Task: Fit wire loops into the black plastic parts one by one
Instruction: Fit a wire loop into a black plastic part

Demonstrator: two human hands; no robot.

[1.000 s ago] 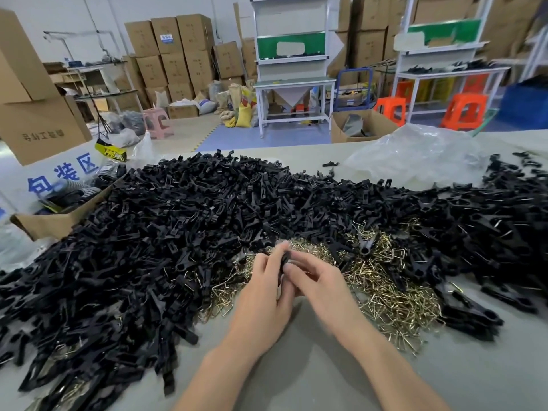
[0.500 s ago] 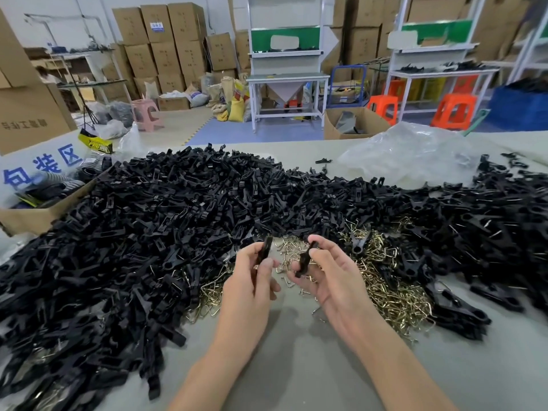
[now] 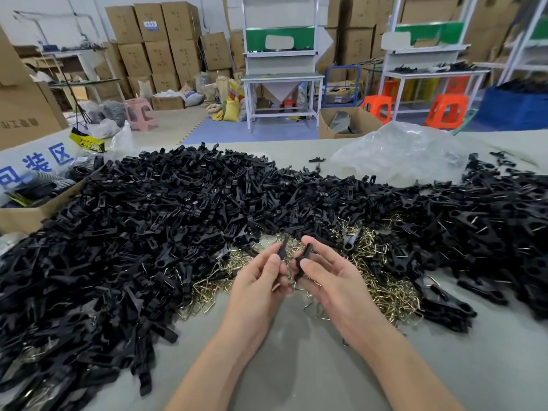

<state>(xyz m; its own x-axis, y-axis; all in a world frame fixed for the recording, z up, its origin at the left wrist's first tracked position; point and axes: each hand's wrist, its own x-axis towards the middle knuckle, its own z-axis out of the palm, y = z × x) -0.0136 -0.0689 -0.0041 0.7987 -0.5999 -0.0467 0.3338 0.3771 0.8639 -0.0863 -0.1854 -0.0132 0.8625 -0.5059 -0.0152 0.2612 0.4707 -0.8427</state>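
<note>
At the left of the table [image 3: 296, 375] I see a big heap of black plastic parts [image 3: 142, 232]. The left hand [image 3: 256, 283] pinches one black part [image 3: 283, 251] in its fingers; the right hand [image 3: 333, 277] pinches a second part [image 3: 305, 258], above the wire loops [image 3: 385, 295].

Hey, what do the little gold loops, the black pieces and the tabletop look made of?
The loops: thin bent metal wire, brassy plated finish, given the bright glints. The black pieces: likely moulded plastic, satin, with soft highlights on identical shapes. The tabletop: perhaps a grey-green cloth or mat cover; flat, no shine, texture unclear.
</note>
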